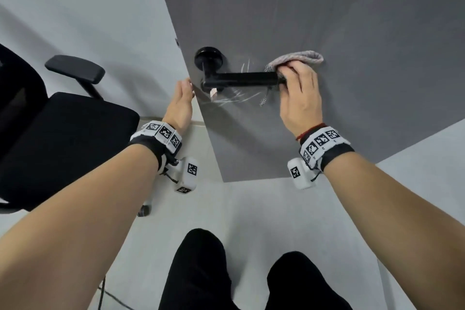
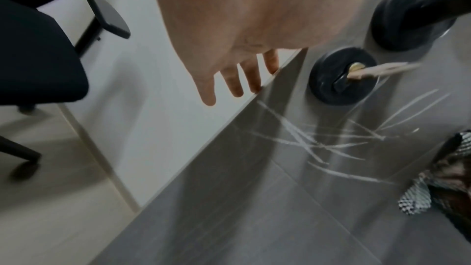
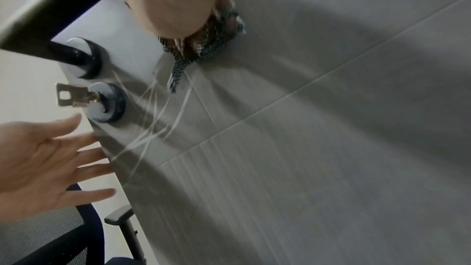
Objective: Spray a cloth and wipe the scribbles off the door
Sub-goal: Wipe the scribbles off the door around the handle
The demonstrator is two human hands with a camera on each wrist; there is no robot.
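Head view downward; wrist views close, sharing door (image 1: 327, 20) scribbles (image 2: 331, 140).

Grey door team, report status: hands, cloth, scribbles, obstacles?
Left hand open at grey door edge. Right hand presses checked cloth on door. White scribbles remain. Black lever handle and key crowd them.

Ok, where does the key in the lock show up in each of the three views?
Head: the key hangs just below the inner end of the black door handle, near the door's edge.
Left wrist: key at upper right, sticking out of the round black lock.
Right wrist: key at left of centre, above the left hand.
Shared landmark: the white scribbles beside the lock.
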